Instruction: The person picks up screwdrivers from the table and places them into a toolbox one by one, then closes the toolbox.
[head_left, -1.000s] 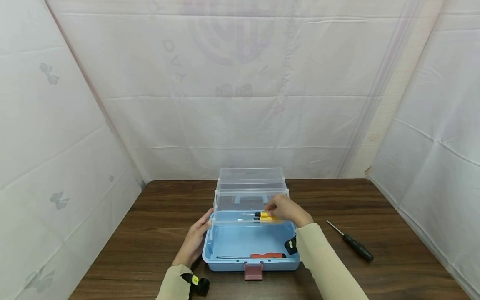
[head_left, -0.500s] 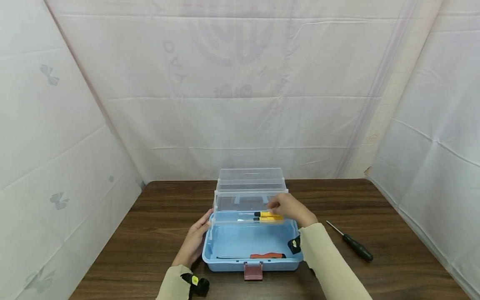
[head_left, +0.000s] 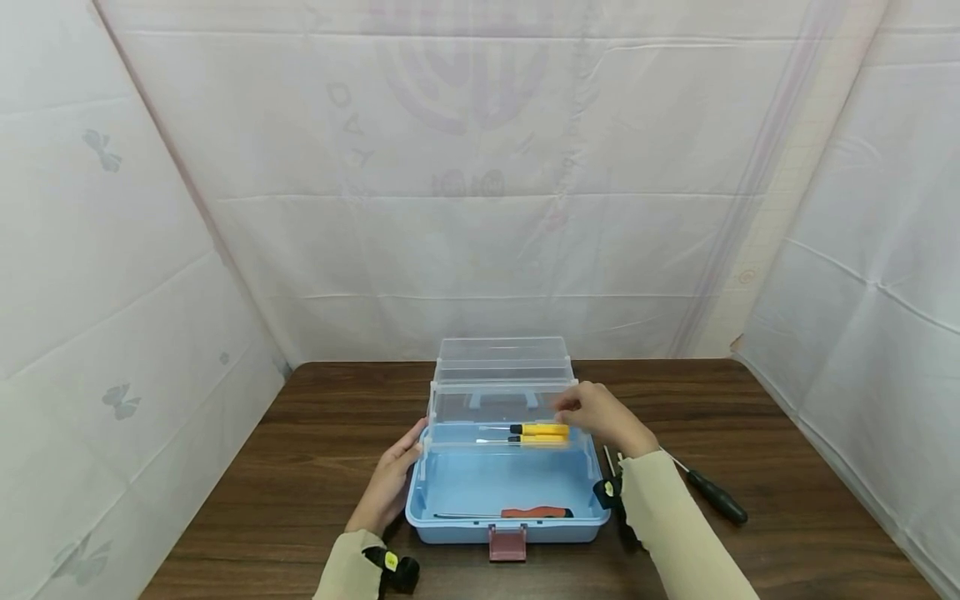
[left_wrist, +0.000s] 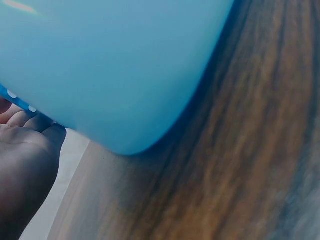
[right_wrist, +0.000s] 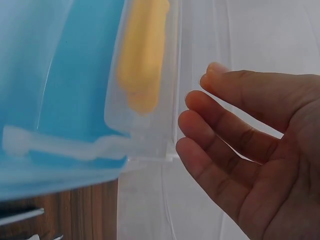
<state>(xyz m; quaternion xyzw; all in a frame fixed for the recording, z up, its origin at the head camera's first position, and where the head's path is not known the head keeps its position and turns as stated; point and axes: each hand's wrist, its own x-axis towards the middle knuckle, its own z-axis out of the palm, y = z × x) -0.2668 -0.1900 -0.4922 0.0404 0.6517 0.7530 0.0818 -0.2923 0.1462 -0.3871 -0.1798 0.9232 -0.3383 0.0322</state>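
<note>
A light-blue toolbox (head_left: 495, 483) with a clear lid (head_left: 502, 358) and a raised clear tray stands open on the table. My left hand (head_left: 392, 475) holds its left rim near the back corner; in the left wrist view its fingers (left_wrist: 22, 120) meet the box's edge. Two yellow-handled screwdrivers (head_left: 543, 429) lie side by side in the tray. Just right of their handle ends is my right hand (head_left: 600, 414), fingers loosely bent and holding nothing. In the right wrist view, a blurred yellow handle (right_wrist: 145, 55) shows through the tray wall. A red-handled screwdriver (head_left: 536, 512) lies along the box's front inside.
On the wooden table (head_left: 315, 467), a black-handled screwdriver (head_left: 716, 496) lies to the right. Slim metal shafts (head_left: 609, 461) show beside the box, partly hidden by the right wrist. A pink latch (head_left: 507, 543) hangs at the box's front. White sheeting (head_left: 480, 250) surrounds the table.
My right hand has let go of the rear yellow-handled screwdriver and drawn back to the right, uncovering its handle and the metal shafts beside the box. My left hand has stayed put.
</note>
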